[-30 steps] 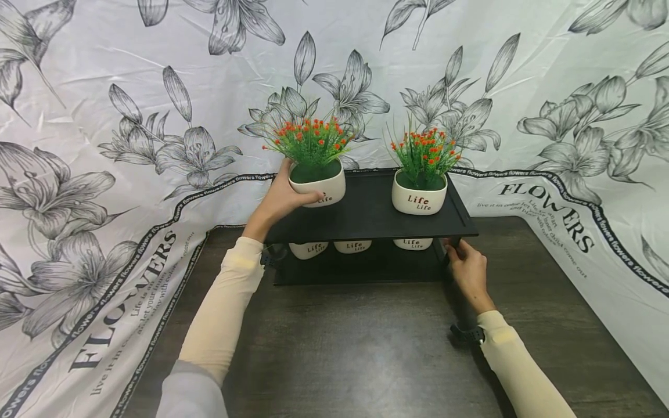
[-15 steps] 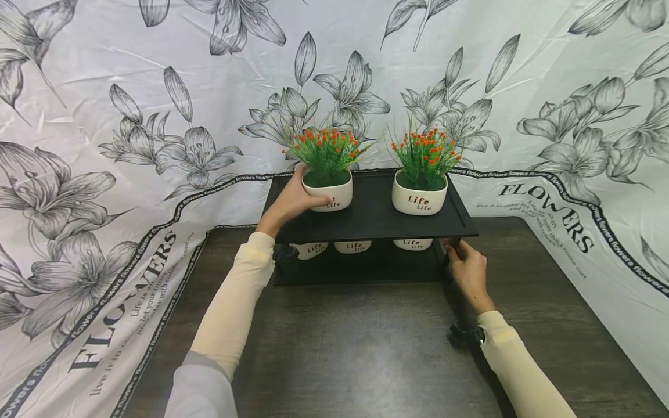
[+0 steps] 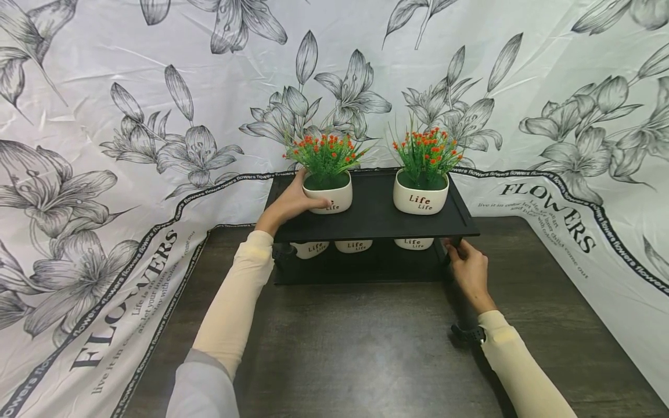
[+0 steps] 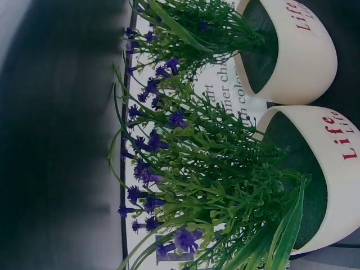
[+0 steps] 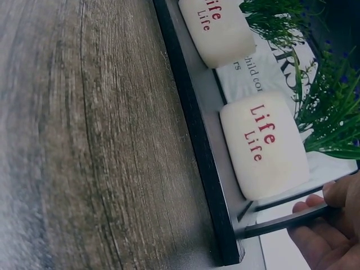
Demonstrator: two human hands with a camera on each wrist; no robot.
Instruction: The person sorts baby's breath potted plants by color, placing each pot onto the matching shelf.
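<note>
My left hand (image 3: 294, 202) grips a white oval pot of orange-red artificial flowers (image 3: 337, 197) from its left side, thumb across the front by the "Life" lettering. This pot is upright at the left part of the top tier of a black two-tier shelf (image 3: 376, 223). A matching potted plant (image 3: 420, 197) stands to its right. At the shelf's front right corner, my right hand (image 3: 470, 273) holds the slim black post (image 5: 292, 221) between thumb and fingers, below the top board. The left wrist view does not show the left hand.
On the lower tier stand several white pots (image 3: 353, 246) with purple flowers (image 4: 149, 143), mostly hidden from above by the top board. The shelf rests on a dark wood-grain table (image 3: 355, 348). A white cloth with lily prints (image 3: 204, 87) hangs behind and along the sides.
My left hand has carried the orange-red potted plant right and down onto the top tier, nearer the other pot. My right hand stays on the post.
</note>
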